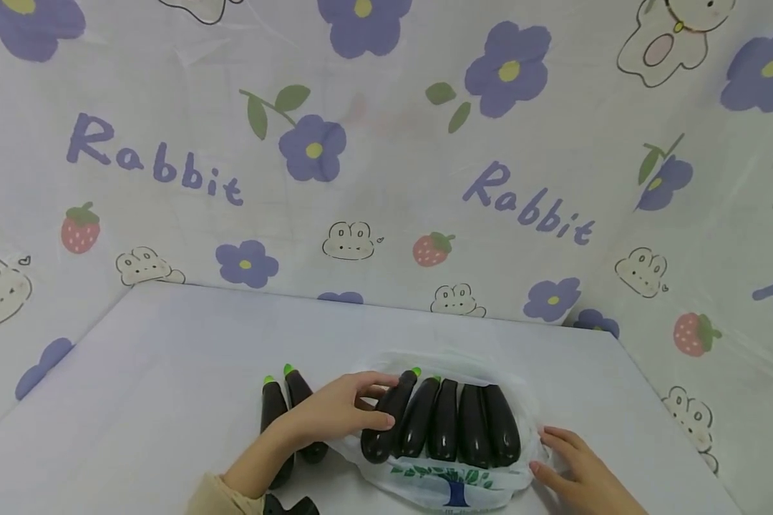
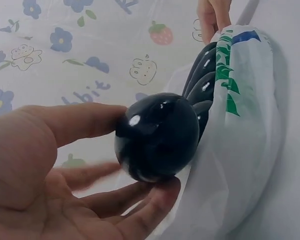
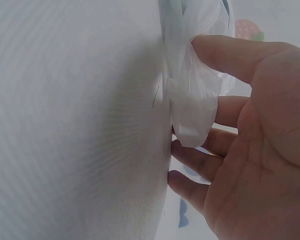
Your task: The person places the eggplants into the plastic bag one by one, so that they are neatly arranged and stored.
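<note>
My left hand [image 1: 341, 404] grips a glossy dark eggplant [image 1: 396, 411] with thumb and fingers around its sides. This eggplant, with a bright green tip, lies at the left end of a row of several eggplants [image 1: 473, 422] on the opened white plastic bag [image 1: 419, 490]. In the left wrist view the held eggplant [image 2: 157, 137] shows its round end between thumb and fingers. My right hand [image 1: 576, 468] is at the bag's right edge. In the right wrist view its thumb touches the thin plastic [image 3: 192, 110], with the fingers spread apart below.
Left of the bag, two more eggplants [image 1: 273, 404] with green tips lie on the white table [image 1: 135, 400], partly behind my left forearm. A black object [image 1: 291, 505] is cut off at the bottom edge. A cloth printed with flowers and rabbits [image 1: 386, 179] hangs behind the table.
</note>
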The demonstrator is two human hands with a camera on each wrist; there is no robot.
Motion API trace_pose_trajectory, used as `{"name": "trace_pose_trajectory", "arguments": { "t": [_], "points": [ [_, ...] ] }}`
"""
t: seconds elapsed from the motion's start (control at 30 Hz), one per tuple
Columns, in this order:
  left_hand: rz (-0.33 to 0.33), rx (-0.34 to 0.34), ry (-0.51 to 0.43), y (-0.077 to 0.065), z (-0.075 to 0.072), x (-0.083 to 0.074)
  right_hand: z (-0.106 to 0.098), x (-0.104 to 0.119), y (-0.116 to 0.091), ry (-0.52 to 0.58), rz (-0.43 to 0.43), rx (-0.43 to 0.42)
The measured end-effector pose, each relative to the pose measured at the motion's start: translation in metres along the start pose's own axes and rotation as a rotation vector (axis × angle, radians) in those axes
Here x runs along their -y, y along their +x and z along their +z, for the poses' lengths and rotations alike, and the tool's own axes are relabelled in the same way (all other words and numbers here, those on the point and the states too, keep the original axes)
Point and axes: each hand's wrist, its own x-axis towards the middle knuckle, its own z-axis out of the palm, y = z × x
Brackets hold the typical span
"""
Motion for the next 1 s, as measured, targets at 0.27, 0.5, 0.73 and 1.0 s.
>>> {"name": "trace_pose_trajectory", "arguments": {
  "t": [0.27,0.5,0.73,1.0],
  "points": [
    [-0.001,-0.012,0.032,0.010,0.003,0.004,-0.002,0.002,-0.002,-0.013,-0.021,-0.007],
    [0.048,-0.045,0.036,0.013,0.003,0.012,-0.001,0.003,-0.002,0.003,-0.007,0.003],
    [0.066,-0.068,0.077,0.017,0.007,0.021,0.000,0.001,0.000,-0.003,-0.007,0.006],
    [0.052,-0.092,0.111,0.019,0.011,0.025,-0.001,0.000,0.000,0.005,-0.008,0.013]
  ]
}}
